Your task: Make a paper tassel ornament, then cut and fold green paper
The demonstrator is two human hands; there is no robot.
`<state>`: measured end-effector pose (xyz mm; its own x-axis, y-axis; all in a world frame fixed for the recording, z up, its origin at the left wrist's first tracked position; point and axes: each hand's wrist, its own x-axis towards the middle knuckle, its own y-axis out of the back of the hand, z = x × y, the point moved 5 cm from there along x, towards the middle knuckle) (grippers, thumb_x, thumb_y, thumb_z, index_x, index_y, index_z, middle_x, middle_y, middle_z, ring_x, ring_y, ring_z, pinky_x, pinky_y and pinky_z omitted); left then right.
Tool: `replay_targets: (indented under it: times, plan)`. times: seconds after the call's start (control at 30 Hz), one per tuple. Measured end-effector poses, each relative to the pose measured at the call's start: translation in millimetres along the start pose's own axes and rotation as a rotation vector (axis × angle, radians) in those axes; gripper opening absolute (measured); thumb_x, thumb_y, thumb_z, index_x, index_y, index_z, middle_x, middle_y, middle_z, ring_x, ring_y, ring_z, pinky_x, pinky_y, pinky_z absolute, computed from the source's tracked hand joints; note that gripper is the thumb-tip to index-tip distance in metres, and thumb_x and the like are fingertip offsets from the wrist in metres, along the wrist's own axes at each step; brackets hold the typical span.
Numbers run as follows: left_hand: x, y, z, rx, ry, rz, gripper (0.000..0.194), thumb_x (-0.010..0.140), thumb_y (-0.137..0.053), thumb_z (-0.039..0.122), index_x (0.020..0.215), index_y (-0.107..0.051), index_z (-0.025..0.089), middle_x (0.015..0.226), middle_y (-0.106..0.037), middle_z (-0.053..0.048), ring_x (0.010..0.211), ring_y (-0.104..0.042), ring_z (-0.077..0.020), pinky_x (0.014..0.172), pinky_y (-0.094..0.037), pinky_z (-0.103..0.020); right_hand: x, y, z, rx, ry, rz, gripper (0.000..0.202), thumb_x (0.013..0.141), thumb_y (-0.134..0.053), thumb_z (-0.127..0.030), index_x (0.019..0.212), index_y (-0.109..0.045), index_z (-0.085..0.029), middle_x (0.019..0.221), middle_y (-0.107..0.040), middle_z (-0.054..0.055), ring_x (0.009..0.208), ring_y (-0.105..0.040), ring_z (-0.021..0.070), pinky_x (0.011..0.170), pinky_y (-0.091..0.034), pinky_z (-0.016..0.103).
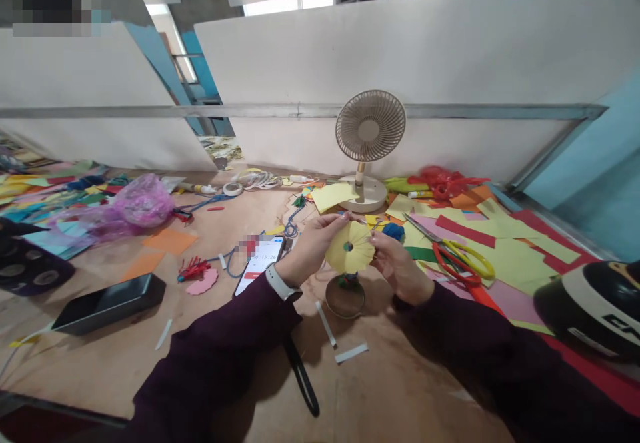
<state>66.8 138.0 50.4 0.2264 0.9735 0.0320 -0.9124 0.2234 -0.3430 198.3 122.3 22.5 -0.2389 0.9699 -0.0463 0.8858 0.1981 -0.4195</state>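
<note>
A yellow pleated paper rosette [361, 256] with a small dark centre is held up over the table. My left hand [314, 243] pinches its upper left edge, fingers closed. On its right edge, my right hand [400, 266] grips with thumb and fingers. Just below the rosette is a thin ring [345, 315] with a dark green and red bit of yarn [349, 281] at its top. A phone [260, 263] showing a timer lies beside my left wrist. Two white paper strips [352, 353] rest on the table near the ring.
A small desk fan [370, 130] stands at the back, before a white partition [280, 63]. Red and yellow scissors [457, 263] lie on coloured paper sheets [520, 256] at right, near a dark cap [590, 306]. To the left are a black box [110, 303], a pink paper rosette [203, 283] and a pink plastic bag [143, 203].
</note>
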Motion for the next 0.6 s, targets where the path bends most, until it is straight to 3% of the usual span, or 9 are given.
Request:
replay_targets:
  times: [0.17, 0.4, 0.6]
  plan:
    - [4, -2.7, -7, 0.030, 0.008, 0.005, 0.038, 0.067, -0.078, 0.047, 0.082, -0.072, 0.013, 0.064, -0.064, -0.001, 0.054, -0.057, -0.0106, 0.051, -0.044, -0.021, -3, -10, 10, -0.003, 0.005, -0.018, 0.025, 0.068, -0.074, -0.030, 0.092, -0.067, -0.023, 0.085, -0.071, -0.001, 0.071, -0.065, 0.0155, 0.067, -0.050, 0.026]
    - [3, -6.1, -9, 0.060, -0.011, -0.007, 0.038, 0.070, -0.075, 0.048, 0.083, -0.071, 0.013, 0.065, -0.065, -0.001, 0.056, -0.057, -0.0107, 0.054, -0.044, -0.021, 2, -7, 15, 0.007, -0.028, 0.047, 0.020, 0.061, -0.078, -0.031, 0.075, -0.070, -0.020, 0.074, -0.072, 0.001, 0.063, -0.065, 0.0166, 0.064, -0.050, 0.028]
    - [5, -5.4, -11, 0.038, -0.008, -0.020, 0.038, 0.068, -0.076, 0.048, 0.081, -0.071, 0.013, 0.067, -0.065, -0.001, 0.059, -0.058, -0.0113, 0.054, -0.044, -0.020, 0, -8, 17, 0.004, -0.027, 0.026, 0.022, 0.062, -0.078, -0.031, 0.079, -0.070, -0.022, 0.075, -0.073, 0.000, 0.063, -0.065, 0.0174, 0.060, -0.050, 0.028]
